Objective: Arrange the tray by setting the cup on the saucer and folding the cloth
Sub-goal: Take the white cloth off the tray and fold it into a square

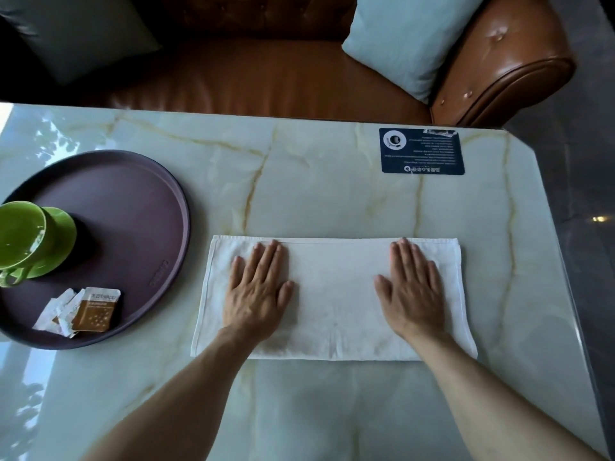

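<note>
A white cloth [336,301] lies folded into a wide rectangle on the marble table, in front of me. My left hand [258,287] rests flat on its left part, fingers spread, palm down. My right hand [412,287] lies flat on its right part in the same way. Neither hand holds anything. At the left stands a round dark purple tray [133,207]. A green cup [20,234] sits on a green saucer [63,234] on the tray's left side, its handle toward me.
Torn sugar packets [83,311] lie on the near part of the tray. A dark blue card [421,151] lies at the table's far right. A brown leather sofa [266,74] with a pale cushion [409,38] stands beyond the far edge. The table's right corner is cut off.
</note>
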